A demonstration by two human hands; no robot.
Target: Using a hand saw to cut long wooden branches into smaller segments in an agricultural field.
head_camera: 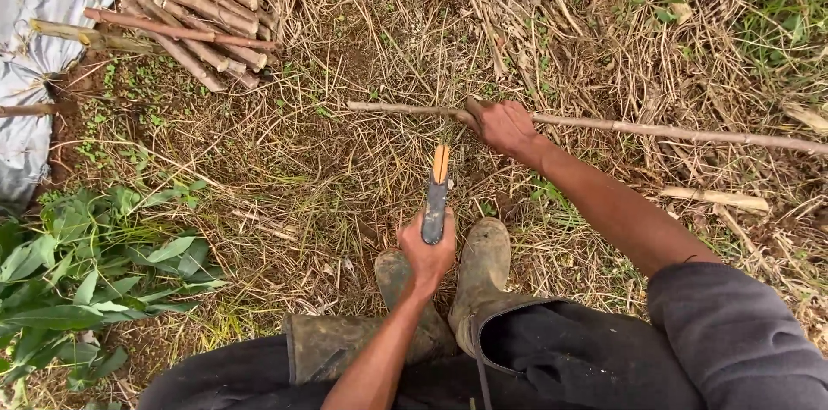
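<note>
The person stands on dry, straw-littered ground, looking down past two muddy rubber boots [483, 268]. The right hand [503, 125] is closed around a long thin stick [655, 130], which lies roughly level across the ground and runs out well beyond that hand on both sides, its longer end stretching away to the right. The left hand [425, 253] sits nearer the body, just above the boots, fingers wrapped tight around the dark handle of a cutting tool [436, 194]. The tool points away from the person towards the stick, its orange-tinted tip ending just short of the right hand, apart from the wood.

Far off beyond the left hand, to the upper left, a pile of cut sticks [203, 9] lies side by side, next to a grey plastic sheet [39, 39]. Left of the left hand, a clump of broad green leaves [86, 272] grows at the ground's edge. Another pale loose stick [716, 197] lies beyond the right forearm.
</note>
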